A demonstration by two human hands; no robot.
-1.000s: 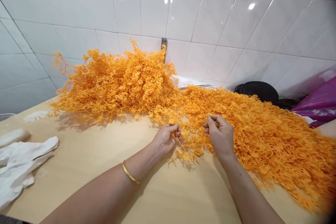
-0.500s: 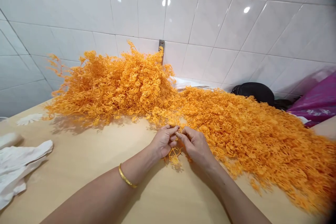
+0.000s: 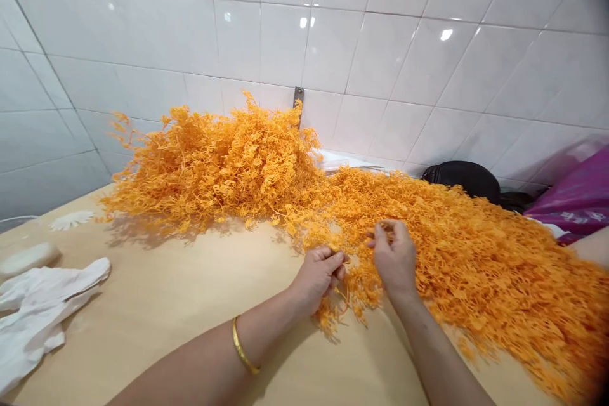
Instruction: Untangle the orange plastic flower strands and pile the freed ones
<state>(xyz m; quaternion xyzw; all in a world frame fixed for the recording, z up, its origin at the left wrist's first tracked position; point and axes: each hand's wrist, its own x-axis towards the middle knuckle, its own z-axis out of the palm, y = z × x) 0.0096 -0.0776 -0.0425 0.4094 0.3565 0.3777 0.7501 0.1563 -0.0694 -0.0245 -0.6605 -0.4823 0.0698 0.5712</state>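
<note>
A big heap of orange plastic sprigs (image 3: pixel 228 165) lies along the back of a pale wooden table (image 3: pixel 166 304), spreading rightward into a flatter mass (image 3: pixel 499 254). My left hand (image 3: pixel 320 276), a gold bangle on its wrist, is closed in a pinch on a small bunch of orange sprigs (image 3: pixel 340 307) that hangs below it at the heap's near edge. My right hand (image 3: pixel 394 257) is just to the right, its fingers pinched on sprigs in the flatter mass.
White cloth gloves (image 3: pixel 38 311) lie at the left edge, with a white flower piece (image 3: pixel 71 220) and a pale oblong object (image 3: pixel 28 258) behind them. A black bag (image 3: pixel 459 177) and a purple plastic bag (image 3: pixel 575 193) sit at the back right against the white tiled wall.
My hands met over the small bunch half a second ago. They have since parted: the right hand went back up into the mass, and the left moved slightly right holding the bunch.
</note>
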